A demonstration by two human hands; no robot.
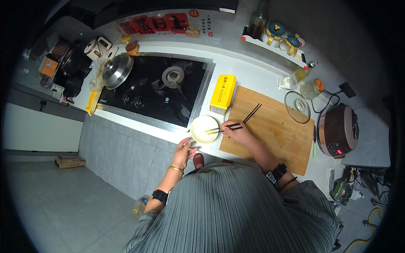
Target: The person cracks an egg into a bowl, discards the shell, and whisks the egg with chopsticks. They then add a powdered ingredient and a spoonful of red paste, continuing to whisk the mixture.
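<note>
A round cream-coloured bowl [193, 130] stands at the counter's front edge, with pale yellowish contents. My right hand [237, 133] is closed around dark chopsticks [230, 126], and their tips reach into the bowl. Close by the bowl's lower left side is my left hand [181, 156], its fingers apart; whether a fingertip touches the bowl is hard to tell. Under and beyond my right hand lies a wooden cutting board [278, 130]. Another pair of dark chopsticks [252, 113] rests on it. A yellow box [222, 93] stands just behind the bowl.
Left of the bowl is a black gas hob [147, 95] with a lidded steel pan [118, 71]. On the right are a glass lid [297, 107], a green-handled knife [314, 145], a jar [312, 89] and a brown electric cooker [338, 131]. A bottle [141, 205] stands on the floor.
</note>
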